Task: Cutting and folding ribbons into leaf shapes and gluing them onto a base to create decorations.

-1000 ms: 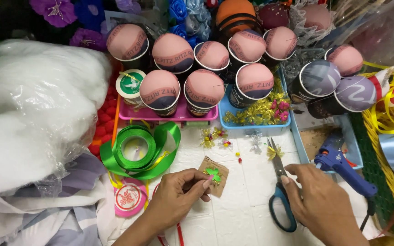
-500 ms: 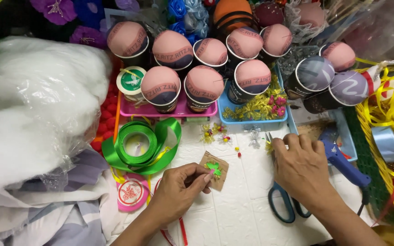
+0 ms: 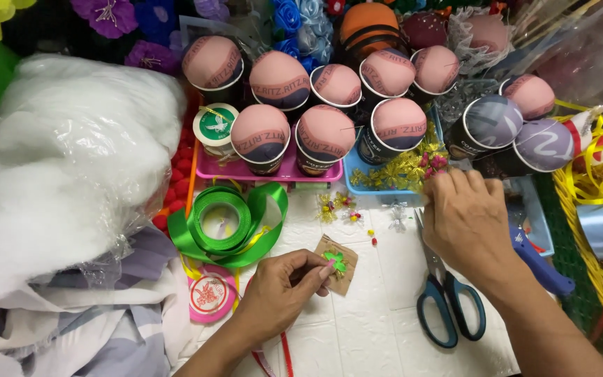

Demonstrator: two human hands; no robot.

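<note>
Left hand (image 3: pixel 284 293) pinches a green leaf (image 3: pixel 336 261) onto the brown card (image 3: pixel 336 265), mid-counter near the front edge; keep pressure flat. Right hand (image 3: pixel 465 216), fingers curled, picks among gold trimmings (image 3: pixel 399 171) in the blue tray (image 3: pixel 357 183); contents of grip unclear.

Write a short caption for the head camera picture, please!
Left hand presses a green leaf onto brown card while right hand reaches into gold trimmings.

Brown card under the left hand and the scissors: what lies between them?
In the head view, only bare white tabletop separates the brown card from the scissors; small beads lie just above that stretch.
</note>
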